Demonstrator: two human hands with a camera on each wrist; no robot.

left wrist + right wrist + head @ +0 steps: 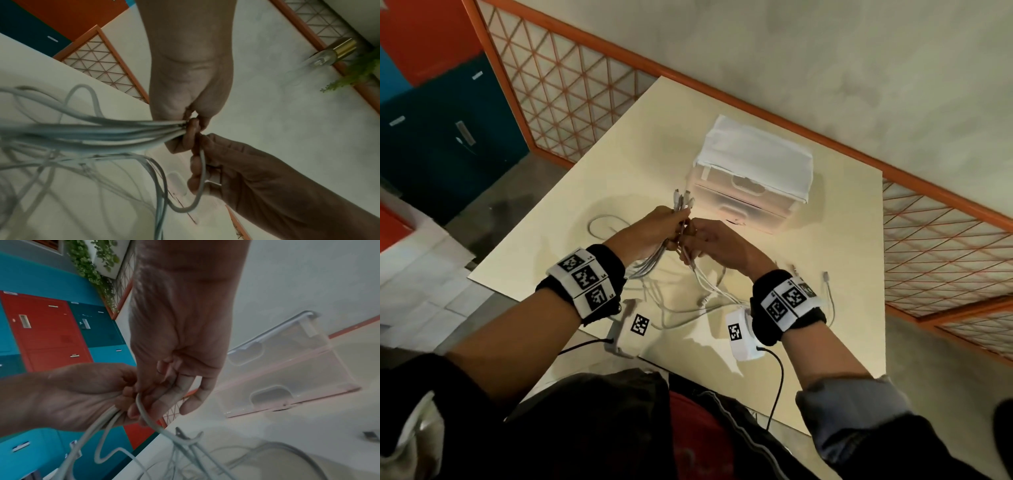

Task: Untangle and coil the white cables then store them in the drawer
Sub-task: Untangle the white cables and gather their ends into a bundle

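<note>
Left hand [654, 233]: fingers curled round a bundle of white cables [650, 265], held above the tabletop [825, 342] in front of the drawer unit [753, 181]; several plug ends [683, 200] stick up out of the fist toward the unit.
Right hand [717, 245]: touching the left hand, on the side nearer the drawer unit's front; its fingers [195, 167] are curled round a single cable strand [144, 412] that loops out below them.
White cables: the bundle hangs from the left hand and spreads into tangled loops on the tabletop, on the person's side of the drawer unit; one loose loop [602, 222] lies to the left of the hands.
Drawer unit: translucent, two stacked drawers, both closed, standing on the tabletop beyond the hands; white top.
Loose plug [826, 276]: on the tabletop, near the right wrist, well apart from the drawer unit.
</note>
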